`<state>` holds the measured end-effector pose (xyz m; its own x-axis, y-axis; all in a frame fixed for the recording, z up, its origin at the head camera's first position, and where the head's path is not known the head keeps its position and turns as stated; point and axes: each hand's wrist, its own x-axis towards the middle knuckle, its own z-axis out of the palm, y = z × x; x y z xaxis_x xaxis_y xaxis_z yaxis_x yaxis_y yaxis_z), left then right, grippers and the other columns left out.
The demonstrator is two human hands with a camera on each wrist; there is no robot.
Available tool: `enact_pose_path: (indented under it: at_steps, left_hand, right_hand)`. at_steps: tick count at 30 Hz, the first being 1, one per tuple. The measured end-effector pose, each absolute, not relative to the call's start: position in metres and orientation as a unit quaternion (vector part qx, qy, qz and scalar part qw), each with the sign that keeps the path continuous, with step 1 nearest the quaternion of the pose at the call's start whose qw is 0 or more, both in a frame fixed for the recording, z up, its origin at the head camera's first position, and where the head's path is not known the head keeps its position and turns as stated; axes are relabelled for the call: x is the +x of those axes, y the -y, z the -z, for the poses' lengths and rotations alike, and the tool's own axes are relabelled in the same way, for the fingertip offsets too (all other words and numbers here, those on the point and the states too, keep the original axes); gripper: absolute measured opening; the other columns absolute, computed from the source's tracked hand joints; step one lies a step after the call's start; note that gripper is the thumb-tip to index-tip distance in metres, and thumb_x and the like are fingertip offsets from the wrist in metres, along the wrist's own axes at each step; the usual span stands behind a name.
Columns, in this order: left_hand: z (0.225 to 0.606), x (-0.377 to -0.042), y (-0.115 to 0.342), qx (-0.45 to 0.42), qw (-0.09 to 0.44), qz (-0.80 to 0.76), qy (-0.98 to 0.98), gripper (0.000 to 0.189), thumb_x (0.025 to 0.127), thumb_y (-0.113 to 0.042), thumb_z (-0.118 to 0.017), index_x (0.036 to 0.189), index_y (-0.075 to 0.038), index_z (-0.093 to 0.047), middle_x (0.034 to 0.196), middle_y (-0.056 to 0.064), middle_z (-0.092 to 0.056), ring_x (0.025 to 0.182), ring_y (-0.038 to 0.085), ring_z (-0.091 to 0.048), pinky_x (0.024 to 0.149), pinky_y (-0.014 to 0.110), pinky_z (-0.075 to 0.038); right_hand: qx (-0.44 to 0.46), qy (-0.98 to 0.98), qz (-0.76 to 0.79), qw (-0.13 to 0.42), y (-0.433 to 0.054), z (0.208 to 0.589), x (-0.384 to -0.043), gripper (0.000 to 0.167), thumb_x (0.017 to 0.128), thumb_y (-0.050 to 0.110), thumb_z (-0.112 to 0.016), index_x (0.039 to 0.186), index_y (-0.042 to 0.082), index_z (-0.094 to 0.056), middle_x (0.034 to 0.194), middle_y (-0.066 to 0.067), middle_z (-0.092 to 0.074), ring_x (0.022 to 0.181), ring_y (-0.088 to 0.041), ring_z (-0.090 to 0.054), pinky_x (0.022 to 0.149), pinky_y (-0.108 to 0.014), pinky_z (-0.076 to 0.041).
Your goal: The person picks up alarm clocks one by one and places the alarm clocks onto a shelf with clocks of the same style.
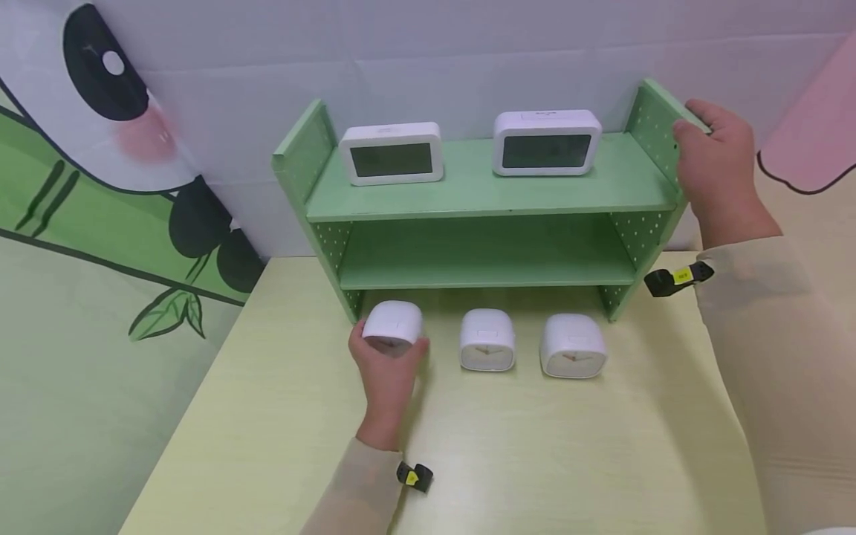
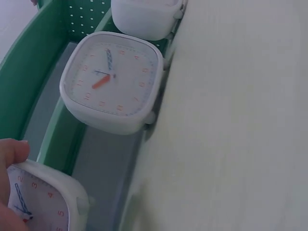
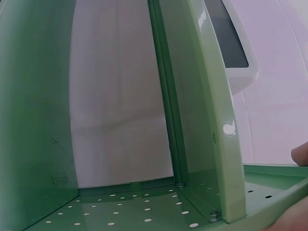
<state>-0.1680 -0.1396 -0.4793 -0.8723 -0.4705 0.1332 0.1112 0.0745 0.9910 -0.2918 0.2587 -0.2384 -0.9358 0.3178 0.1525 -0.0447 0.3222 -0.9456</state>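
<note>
My left hand point(image 1: 386, 383) grips a small white analog clock point(image 1: 394, 318) by its sides, at the left end of a row on the table. The clock's dial is partly covered by the fingers. In the left wrist view the thumb presses against the front of this clock point(image 2: 53, 197). At the right, my right hand point(image 1: 724, 167) holds the top edge of the side panel of a green two-tier shelf point(image 1: 488, 253). The right wrist view shows the perforated panel point(image 3: 130, 207) and a bit of that hand.
Two more white analog clocks, one in the middle point(image 1: 487, 338) and one at right point(image 1: 574, 345), stand before the shelf. On its upper board sit two white digital clocks, one left point(image 1: 391, 156) and one right point(image 1: 547, 145). A cloth-covered wall point(image 1: 468, 59) is behind the table point(image 1: 521, 446).
</note>
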Motion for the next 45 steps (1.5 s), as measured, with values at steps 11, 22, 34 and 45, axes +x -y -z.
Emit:
enact_pose_path:
  at_steps: [11, 22, 34, 45]
  left_hand:
    - [0.461, -0.165, 0.140, 0.096, 0.193, 0.665, 0.715, 0.110, 0.072, -0.010, -0.093, 0.157, -0.011, -0.024, 0.149, 0.012, -0.033, 0.125, 0.029, -0.045, 0.100, 0.049, -0.044]
    - [0.434, -0.157, 0.141, 0.055, 0.206, 0.652, 0.728, 0.099, 0.076, -0.018, -0.092, 0.155, -0.015, -0.032, 0.141, 0.004, -0.043, 0.122, 0.025, -0.045, 0.089, 0.051, -0.054]
    - [0.420, -0.171, 0.141, -0.022, 0.184, 0.594, 0.782, 0.104, 0.072, -0.028, -0.095, 0.155, -0.013, -0.034, 0.142, 0.002, -0.043, 0.122, 0.025, -0.045, 0.093, 0.054, -0.047]
    - [0.402, -0.190, 0.144, -0.026, 0.162, 0.534, 0.829, 0.106, 0.072, -0.035, -0.093, 0.156, -0.013, -0.032, 0.149, 0.009, -0.039, 0.126, 0.028, -0.044, 0.098, 0.055, -0.045]
  right_hand:
    - [-0.085, 0.796, -0.578, 0.159, -0.257, 0.238, -0.290, 0.055, 0.109, 0.032, -0.043, 0.163, 0.024, -0.032, 0.165, 0.000, -0.028, 0.141, -0.015, -0.039, 0.116, -0.042, -0.032]
    - [-0.094, 0.790, -0.585, 0.156, -0.257, 0.235, -0.289, 0.054, 0.109, 0.032, -0.045, 0.162, 0.026, -0.035, 0.164, 0.001, -0.030, 0.136, -0.012, -0.041, 0.117, -0.040, -0.032]
    - [-0.090, 0.789, -0.587, 0.157, -0.259, 0.237, -0.291, 0.054, 0.109, 0.031, -0.045, 0.162, 0.025, -0.035, 0.164, -0.001, -0.030, 0.137, -0.014, -0.041, 0.116, -0.041, -0.032]
    - [-0.094, 0.791, -0.582, 0.164, -0.260, 0.236, -0.289, 0.054, 0.109, 0.031, -0.045, 0.162, 0.024, -0.035, 0.163, -0.001, -0.030, 0.135, -0.012, -0.042, 0.116, -0.039, -0.033]
